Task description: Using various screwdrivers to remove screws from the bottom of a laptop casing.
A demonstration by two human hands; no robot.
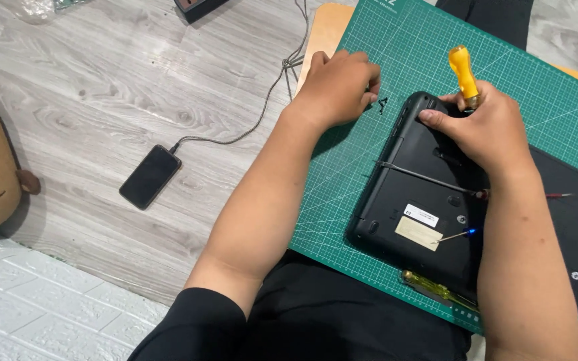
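R hand point(486, 130) hides screwdriver point(463, 73) tip.

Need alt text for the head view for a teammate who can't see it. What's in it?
A person's right hand holds a yellow-handled screwdriver at the corner of an upturned black laptop on a green cutting mat. The left hand rests on the mat by small black screws. A phone lies on the floor.

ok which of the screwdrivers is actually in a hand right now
The opaque yellow-handled screwdriver, gripped upright in the right hand. The clear yellow one, the blue-tipped one and the long dark one all lie loose.
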